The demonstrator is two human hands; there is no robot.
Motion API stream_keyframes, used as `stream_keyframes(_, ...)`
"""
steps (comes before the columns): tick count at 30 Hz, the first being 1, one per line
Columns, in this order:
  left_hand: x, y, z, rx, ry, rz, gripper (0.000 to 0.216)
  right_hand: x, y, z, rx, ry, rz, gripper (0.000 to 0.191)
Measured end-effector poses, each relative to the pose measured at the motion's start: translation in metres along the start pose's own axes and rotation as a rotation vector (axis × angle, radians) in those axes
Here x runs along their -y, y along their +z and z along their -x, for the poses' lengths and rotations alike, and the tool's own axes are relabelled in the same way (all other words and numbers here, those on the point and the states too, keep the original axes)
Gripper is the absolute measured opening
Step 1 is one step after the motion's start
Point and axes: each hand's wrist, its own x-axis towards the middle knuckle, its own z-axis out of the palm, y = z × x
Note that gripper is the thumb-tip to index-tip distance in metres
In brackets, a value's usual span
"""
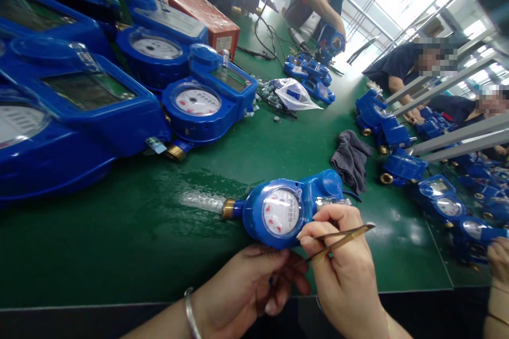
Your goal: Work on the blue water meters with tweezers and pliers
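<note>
Right hand pinches a pair of tweezers between thumb and fingers, its tips aimed down and left. Left hand is curled close below the blue meter; whether it grips anything cannot be told. Both hands work just inside the table's front edge. Green table stretches to the left of the meter, and a narrower strip separates it from the grey cloth on the right.

The meter lies on the table between the hands and the cloth, dial up. Its long axis runs across the view, brass end pointing left, rounded cap to the right and slightly higher.

Beyond it on the left, large blue meters crowd together before a red box. Straight ahead sit a plastic bag and loose cables. More meters and metal bars block the right side, with another person's hand at the edge.
</note>
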Motion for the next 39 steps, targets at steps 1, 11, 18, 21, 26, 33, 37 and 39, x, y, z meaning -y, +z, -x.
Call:
stream_keyframes(1,-0.001,0.002,0.001,-0.003,-0.001,0.044,0.025,0.000,0.000,0.000,-0.002,0.002,-0.009,0.013)
stream_keyframes(11,-0.001,0.016,-0.005,-0.030,0.002,0.242,0.017,0.001,0.002,-0.001,-0.013,0.059,-0.087,0.012)
stream_keyframes(18,-0.001,0.017,-0.005,-0.053,-0.008,0.237,0.017,0.004,-0.003,-0.009,0.012,0.113,-0.140,0.014)
stream_keyframes(21,-0.002,0.017,-0.004,-0.055,-0.010,0.245,0.020,0.005,-0.004,-0.012,-0.001,0.108,-0.147,0.013)
stream_keyframes(26,-0.004,0.018,-0.003,-0.074,-0.055,0.231,0.022,0.002,-0.006,-0.011,-0.032,0.105,-0.175,0.013)
stream_keyframes(33,-0.003,0.020,-0.002,-0.175,-0.003,0.099,0.019,-0.016,-0.008,0.005,-0.418,0.201,-0.496,0.014)
stream_keyframes(37,0.005,0.020,-0.010,-0.273,-0.006,0.050,0.017,-0.027,0.000,0.036,-0.619,0.236,-0.370,0.012)
stream_keyframes(39,0.009,0.023,-0.017,-0.302,-0.013,0.036,0.019,-0.033,0.007,0.052,-0.626,0.278,-0.229,0.012)
